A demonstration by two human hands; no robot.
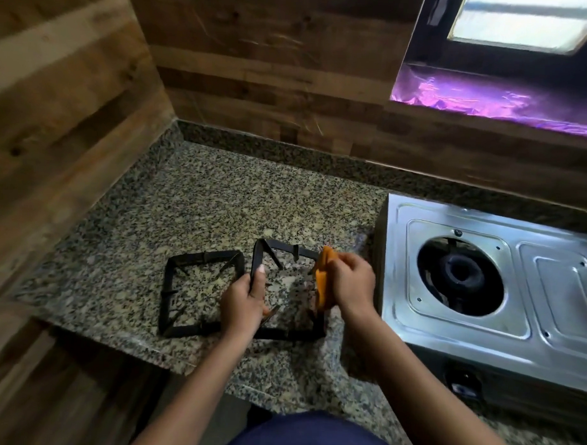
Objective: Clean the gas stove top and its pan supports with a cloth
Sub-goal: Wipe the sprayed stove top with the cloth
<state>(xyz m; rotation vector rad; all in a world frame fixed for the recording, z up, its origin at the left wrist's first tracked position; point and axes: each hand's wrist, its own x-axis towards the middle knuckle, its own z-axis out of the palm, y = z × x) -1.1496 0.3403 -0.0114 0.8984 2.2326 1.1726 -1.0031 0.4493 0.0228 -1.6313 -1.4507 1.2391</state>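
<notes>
Two black square pan supports are on the granite counter left of the stove. One pan support [170, 284] lies flat. The other pan support [286, 250] is tilted up on its near edge, and my left hand [244, 299] grips its left bar. My right hand [350, 282] presses an orange cloth [322, 283] against that support's right bar. The steel gas stove [464, 331] stands at the right with its pan supports off, and a bare black burner [460, 274] shows in the round opening.
The speckled granite counter [219, 203] runs into a corner of wood-panelled walls [274, 72] at the left and back. A window ledge with purple foil [489, 99] sits above the stove. The counter's front edge is just before my body.
</notes>
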